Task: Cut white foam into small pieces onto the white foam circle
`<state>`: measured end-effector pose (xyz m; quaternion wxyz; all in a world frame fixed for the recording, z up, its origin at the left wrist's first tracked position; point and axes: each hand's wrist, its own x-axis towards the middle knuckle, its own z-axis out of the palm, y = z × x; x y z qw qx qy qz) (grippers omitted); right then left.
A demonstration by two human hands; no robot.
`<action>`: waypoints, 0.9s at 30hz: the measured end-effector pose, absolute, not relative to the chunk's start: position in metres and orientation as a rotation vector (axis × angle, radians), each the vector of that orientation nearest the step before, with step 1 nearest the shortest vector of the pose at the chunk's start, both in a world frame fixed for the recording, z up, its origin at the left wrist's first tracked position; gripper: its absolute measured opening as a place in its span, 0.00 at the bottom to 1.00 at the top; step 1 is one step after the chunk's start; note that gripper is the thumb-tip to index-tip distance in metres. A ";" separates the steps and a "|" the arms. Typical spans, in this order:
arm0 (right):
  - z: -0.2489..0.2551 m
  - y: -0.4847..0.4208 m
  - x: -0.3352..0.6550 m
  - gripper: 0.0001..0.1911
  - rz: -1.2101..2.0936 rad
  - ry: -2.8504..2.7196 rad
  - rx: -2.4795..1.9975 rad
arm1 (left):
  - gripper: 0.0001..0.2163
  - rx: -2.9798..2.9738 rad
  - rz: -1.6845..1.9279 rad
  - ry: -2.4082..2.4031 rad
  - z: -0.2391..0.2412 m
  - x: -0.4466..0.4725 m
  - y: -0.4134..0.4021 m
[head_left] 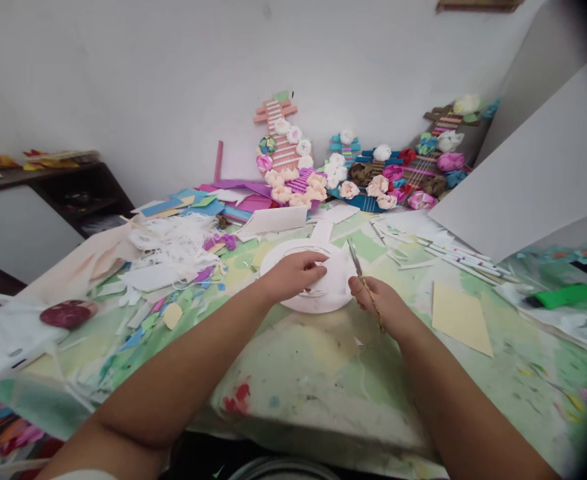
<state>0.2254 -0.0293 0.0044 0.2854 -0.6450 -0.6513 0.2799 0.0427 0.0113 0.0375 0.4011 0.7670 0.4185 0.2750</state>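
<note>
A round white paper disc (318, 305) with a white strip (322, 231) reaching from its far side lies flat on the table before me. My left hand (296, 273) is over the disc, thumb and fingertips drawn together at a piece of white paper (340, 268) whose edges blend with the disc. Just right of the disc, my right hand (377, 300) is closed around scissors (354, 257) with grey blades and an ornate gold handle. Their blades point away from me, beside the white paper. Whether the blades touch it I cannot tell.
Guitar-shaped crafts with paper flowers (286, 150) lean on the wall. White shredded paper (178, 243) and coloured scraps lie left. At right are thin white sticks (466, 257), a cream card (460, 317), a green marker-like object (566, 295) and a large white board (533, 160).
</note>
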 end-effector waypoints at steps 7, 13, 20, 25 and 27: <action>0.004 -0.033 0.215 0.23 0.790 -1.713 -1.592 | 0.04 1.687 0.698 1.034 0.027 0.037 -0.009; 0.006 -0.041 0.207 0.18 0.856 -1.849 -1.475 | 0.15 1.022 0.760 0.769 0.019 0.022 -0.026; 0.007 -0.043 0.196 0.15 0.867 -1.669 -1.581 | 0.16 0.813 0.861 0.608 0.011 0.026 -0.031; 0.004 -0.051 0.184 0.19 1.065 -1.588 -1.428 | 0.17 0.720 1.238 0.728 0.005 0.033 -0.027; 0.000 -0.053 0.180 0.21 1.244 -1.614 -1.316 | 0.15 0.709 1.350 0.790 0.005 0.028 -0.021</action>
